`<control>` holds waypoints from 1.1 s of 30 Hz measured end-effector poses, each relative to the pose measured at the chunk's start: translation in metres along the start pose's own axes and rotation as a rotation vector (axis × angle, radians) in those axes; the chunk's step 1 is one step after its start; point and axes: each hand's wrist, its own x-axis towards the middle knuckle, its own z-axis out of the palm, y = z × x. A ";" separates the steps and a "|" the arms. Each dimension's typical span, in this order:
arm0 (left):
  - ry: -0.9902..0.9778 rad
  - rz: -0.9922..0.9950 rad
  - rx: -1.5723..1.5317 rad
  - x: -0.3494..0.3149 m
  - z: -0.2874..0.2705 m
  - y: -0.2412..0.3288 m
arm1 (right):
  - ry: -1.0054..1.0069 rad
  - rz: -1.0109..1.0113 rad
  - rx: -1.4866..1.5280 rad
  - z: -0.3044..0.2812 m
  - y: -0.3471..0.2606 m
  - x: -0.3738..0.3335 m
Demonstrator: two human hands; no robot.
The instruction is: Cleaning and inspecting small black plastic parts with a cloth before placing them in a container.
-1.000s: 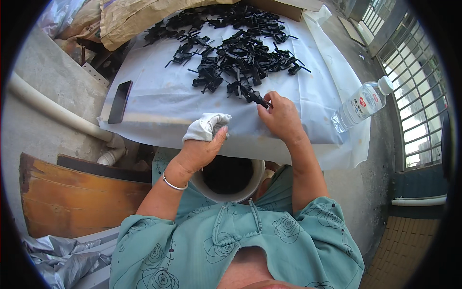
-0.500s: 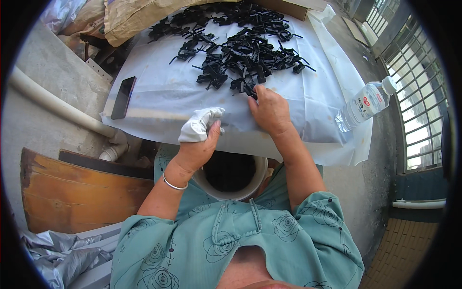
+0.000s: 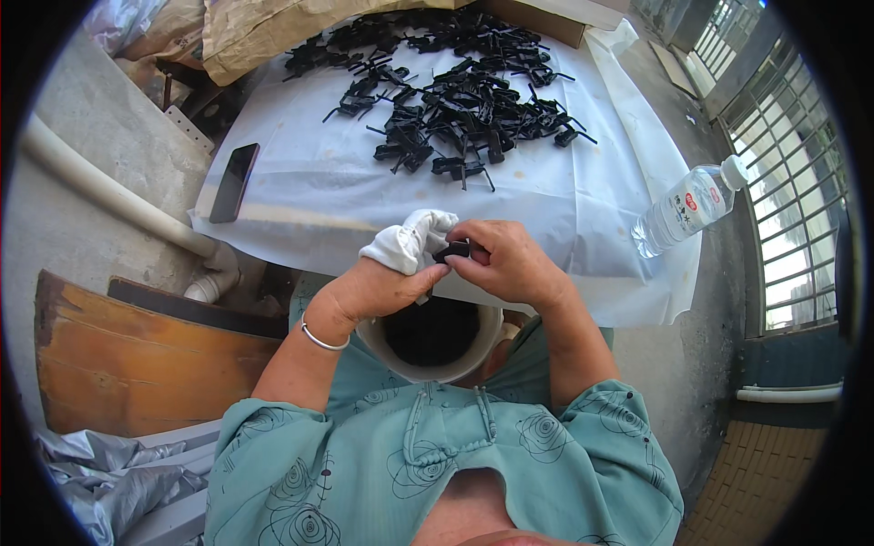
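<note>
Above the near edge of the covered table, my two hands meet around a small black plastic part [image 3: 452, 251]. My right hand [image 3: 503, 261] pinches it between thumb and fingers. A white cloth covering wraps the fingers of my left hand [image 3: 390, 273], whose bare thumb touches the part's left end. Farther back lies a tangled pile of similar black plastic parts [image 3: 473, 100] with thin protruding stems. Just below my hands, a white bucket [image 3: 369, 350] with a dark inside stands between my knees.
A white plastic sheet [image 3: 300, 196] covers the table. On it lie a dark phone [image 3: 235, 184] at the left and a clear water bottle [image 3: 681, 207] at the right edge. Brown paper [image 3: 273, 36] and a cardboard box [image 3: 546, 18] border the far side. A wooden board [image 3: 155, 364] leans at lower left.
My right hand has come back from the pile's near edge with a black part. My left hand has moved right and slightly down to meet it.
</note>
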 end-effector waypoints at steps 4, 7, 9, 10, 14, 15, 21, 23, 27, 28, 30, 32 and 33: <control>0.199 -0.187 -0.261 -0.005 0.002 -0.005 | 0.121 0.062 0.082 -0.002 -0.016 -0.001; 0.256 -0.101 -0.471 -0.005 0.013 -0.013 | 0.155 -0.198 0.127 0.015 -0.021 -0.002; 0.296 -0.039 -0.463 -0.004 0.018 -0.012 | 0.348 -0.366 -0.046 0.028 -0.014 -0.002; 0.269 -0.092 -0.575 -0.005 0.018 -0.009 | 0.470 -0.283 -0.031 0.032 -0.015 -0.001; 0.261 -0.066 -0.552 -0.010 0.018 0.002 | 0.498 0.131 0.251 0.031 -0.017 0.003; 0.261 -0.069 -0.552 -0.009 0.017 0.004 | 0.498 0.133 0.252 0.028 -0.014 0.004; 0.349 -0.116 -0.123 -0.006 0.017 0.004 | 0.268 0.006 0.166 0.024 -0.004 0.001; 0.431 -0.002 0.056 -0.007 0.022 0.000 | 0.257 0.072 0.195 0.028 -0.005 0.000; 0.457 0.118 0.115 -0.005 0.026 -0.006 | 0.350 0.161 0.376 0.040 -0.008 0.001; 0.474 0.115 0.115 -0.005 0.024 -0.001 | 0.350 0.158 0.376 0.040 -0.009 0.000; 0.494 0.113 0.114 -0.003 0.024 0.008 | 0.393 0.067 0.363 0.039 -0.012 -0.002; 0.483 0.062 -0.076 -0.001 0.025 0.014 | 0.416 0.025 0.347 0.037 -0.015 -0.001; 0.484 0.063 -0.074 -0.001 0.025 0.014 | 0.441 -0.016 0.334 0.036 -0.016 0.000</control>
